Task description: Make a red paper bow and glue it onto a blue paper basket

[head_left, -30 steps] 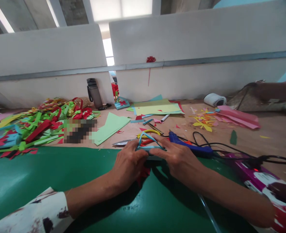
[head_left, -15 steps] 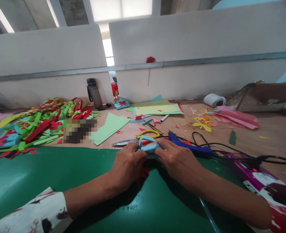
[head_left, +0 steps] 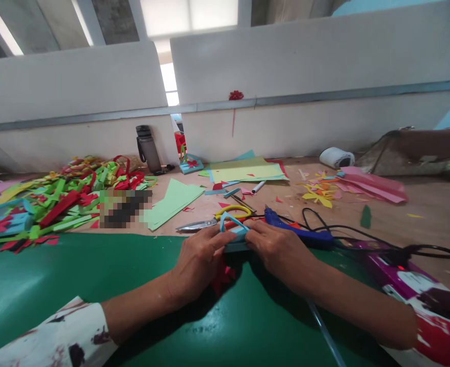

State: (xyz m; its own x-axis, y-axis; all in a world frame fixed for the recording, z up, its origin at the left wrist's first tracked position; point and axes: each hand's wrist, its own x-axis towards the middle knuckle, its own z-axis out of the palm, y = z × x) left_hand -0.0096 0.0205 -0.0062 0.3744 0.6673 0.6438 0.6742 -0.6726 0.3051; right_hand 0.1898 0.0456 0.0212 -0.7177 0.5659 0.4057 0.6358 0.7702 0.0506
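Note:
Between my two hands is a small light-blue paper basket (head_left: 237, 246) with a looped strip handle standing up from it. My left hand (head_left: 202, 255) grips its left end, thumb along the top. At the right end, the fingers of my right hand (head_left: 272, 244) are pinched on the paper. Just below my left hand a red paper flower (head_left: 223, 275) lies on the green mat, partly covered. Scissors (head_left: 217, 219) with yellow handles lie right behind the basket. Beside my right hand rests a blue glue gun (head_left: 297, 229).
A heap of green and red paper strips (head_left: 75, 193) spreads at the left. Green sheets (head_left: 175, 201), a yellow sheet (head_left: 247, 169) and a dark bottle (head_left: 148, 148) stand or lie behind. Black cable (head_left: 362, 232) runs to a purple power box (head_left: 408, 275) at the right.
My left hand's thumb has shifted up onto the top of the paper basket, and more of its front side shows. More of the red flower below is uncovered.

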